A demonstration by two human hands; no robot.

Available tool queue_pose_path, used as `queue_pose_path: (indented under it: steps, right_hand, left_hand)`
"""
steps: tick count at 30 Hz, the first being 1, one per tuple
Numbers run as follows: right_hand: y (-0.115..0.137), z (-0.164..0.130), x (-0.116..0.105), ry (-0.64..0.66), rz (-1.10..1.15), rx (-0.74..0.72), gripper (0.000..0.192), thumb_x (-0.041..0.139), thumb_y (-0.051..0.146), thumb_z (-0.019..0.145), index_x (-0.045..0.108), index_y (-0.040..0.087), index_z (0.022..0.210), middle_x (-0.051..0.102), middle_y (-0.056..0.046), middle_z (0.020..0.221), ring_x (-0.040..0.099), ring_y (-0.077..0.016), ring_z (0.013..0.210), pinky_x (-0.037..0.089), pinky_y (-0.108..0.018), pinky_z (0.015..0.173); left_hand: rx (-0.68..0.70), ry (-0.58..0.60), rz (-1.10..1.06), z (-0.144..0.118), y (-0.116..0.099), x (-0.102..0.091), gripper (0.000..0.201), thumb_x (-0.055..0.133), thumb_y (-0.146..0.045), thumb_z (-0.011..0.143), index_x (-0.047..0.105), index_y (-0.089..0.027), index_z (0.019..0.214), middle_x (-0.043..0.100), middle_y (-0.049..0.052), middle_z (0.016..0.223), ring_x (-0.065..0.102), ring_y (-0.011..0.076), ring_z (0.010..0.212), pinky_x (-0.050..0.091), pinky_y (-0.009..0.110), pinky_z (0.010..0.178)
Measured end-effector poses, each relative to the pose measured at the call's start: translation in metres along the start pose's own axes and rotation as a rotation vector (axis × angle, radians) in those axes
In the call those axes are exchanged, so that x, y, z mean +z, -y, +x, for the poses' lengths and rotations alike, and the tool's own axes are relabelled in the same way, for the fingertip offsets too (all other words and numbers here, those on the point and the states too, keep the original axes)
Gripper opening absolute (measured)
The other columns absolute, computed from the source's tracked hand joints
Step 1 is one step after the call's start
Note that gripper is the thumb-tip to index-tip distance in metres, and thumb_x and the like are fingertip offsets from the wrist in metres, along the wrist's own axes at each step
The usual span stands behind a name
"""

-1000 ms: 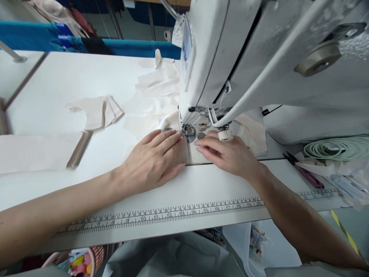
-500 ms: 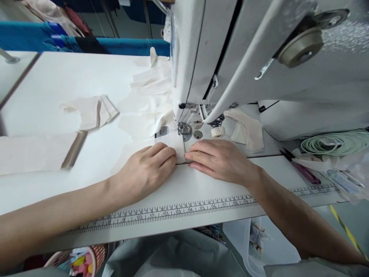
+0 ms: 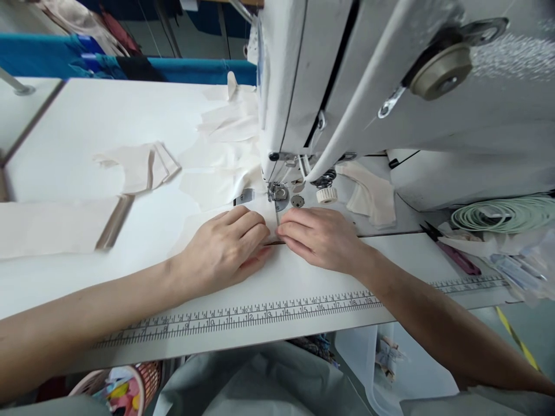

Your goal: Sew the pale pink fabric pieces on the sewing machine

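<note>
A cream fabric piece lies under the presser foot of a white sewing machine. Bent over its near left part, my left hand has curled fingers, and its thumb shows at the near edge. On the right edge, the fingertips of my right hand are pinched together on the same cloth. The two hands nearly meet in front of the needle area, and they cover much of the piece. More thin cream fabric spreads out behind my left hand.
Stacked cream strips and cut pieces lie left. Curved pieces rest under the machine arm. At right are thread snips and a pale green cord coil. A ruler tape runs along the front edge.
My left hand has shifted slightly right, and its thumb now shows below the fingers. My right hand has drawn in a little to the left. The fabric stays under the foot.
</note>
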State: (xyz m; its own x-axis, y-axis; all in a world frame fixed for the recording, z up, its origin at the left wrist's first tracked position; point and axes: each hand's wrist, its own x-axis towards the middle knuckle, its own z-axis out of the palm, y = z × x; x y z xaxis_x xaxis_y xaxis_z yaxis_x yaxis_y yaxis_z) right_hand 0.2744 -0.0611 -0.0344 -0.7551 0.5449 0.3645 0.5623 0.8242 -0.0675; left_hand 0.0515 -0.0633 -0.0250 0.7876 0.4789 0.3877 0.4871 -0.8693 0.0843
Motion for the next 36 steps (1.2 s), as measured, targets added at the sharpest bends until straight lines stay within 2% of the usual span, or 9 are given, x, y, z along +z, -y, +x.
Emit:
queue_pose_path:
  steps: [6, 13, 16, 20, 27, 36]
  right_hand:
    - [0.0, -0.003, -0.002, -0.049, 0.087, 0.056, 0.023, 0.044, 0.021, 0.099, 0.066, 0.016, 0.094, 0.068, -0.002, 0.089, 0.06, -0.0112, 0.072, 0.041, -0.025, 0.058]
    - [-0.001, -0.009, -0.018, 0.091, 0.035, -0.107, 0.023, 0.043, 0.016, 0.098, 0.066, 0.015, 0.1, 0.068, -0.005, 0.094, 0.061, -0.0135, 0.079, 0.048, -0.028, 0.068]
    - [0.0, -0.011, -0.017, 0.086, 0.002, -0.141, 0.023, 0.044, 0.014, 0.097, 0.066, 0.015, 0.102, 0.068, -0.005, 0.092, 0.06, -0.0138, 0.078, 0.046, -0.028, 0.067]
    - [0.001, -0.014, -0.013, 0.035, 0.032, -0.079, 0.02, 0.046, 0.016, 0.097, 0.066, 0.014, 0.103, 0.068, -0.005, 0.09, 0.058, -0.0135, 0.077, 0.045, -0.028, 0.069]
    - [0.002, -0.017, -0.012, 0.06, 0.009, -0.071, 0.023, 0.048, 0.018, 0.097, 0.064, 0.015, 0.113, 0.064, -0.003, 0.087, 0.054, -0.0134, 0.074, 0.041, -0.029, 0.067]
    - [0.008, -0.016, -0.012, 0.069, -0.075, -0.079, 0.022, 0.049, 0.021, 0.097, 0.065, 0.014, 0.109, 0.061, -0.004, 0.086, 0.054, -0.015, 0.076, 0.038, -0.03, 0.069]
  left_hand:
    - [-0.008, -0.006, 0.015, 0.0, 0.004, 0.003, 0.017, 0.048, -0.018, 0.098, 0.062, -0.013, 0.09, 0.067, 0.006, 0.089, 0.058, 0.0171, 0.079, 0.052, 0.029, 0.069]
    - [0.0, -0.017, -0.009, -0.001, 0.005, 0.001, 0.017, 0.048, -0.019, 0.098, 0.063, -0.015, 0.093, 0.068, 0.005, 0.093, 0.058, 0.0162, 0.08, 0.051, 0.029, 0.069]
    - [0.01, -0.027, -0.004, -0.001, 0.004, 0.002, 0.014, 0.05, -0.018, 0.097, 0.064, -0.014, 0.094, 0.068, 0.006, 0.094, 0.058, 0.017, 0.081, 0.052, 0.029, 0.069]
    - [-0.001, -0.004, -0.033, 0.0, 0.005, 0.002, 0.014, 0.05, -0.017, 0.096, 0.064, -0.014, 0.095, 0.068, 0.006, 0.096, 0.058, 0.0173, 0.082, 0.052, 0.03, 0.072]
    - [-0.059, 0.0, -0.134, 0.002, 0.007, 0.001, 0.017, 0.048, -0.02, 0.098, 0.062, -0.015, 0.09, 0.067, 0.006, 0.091, 0.059, 0.0163, 0.081, 0.052, 0.029, 0.072]
    - [0.014, -0.042, -0.03, -0.002, 0.006, 0.006, 0.014, 0.052, -0.017, 0.096, 0.065, -0.012, 0.098, 0.068, 0.008, 0.097, 0.059, 0.0186, 0.084, 0.053, 0.032, 0.071]
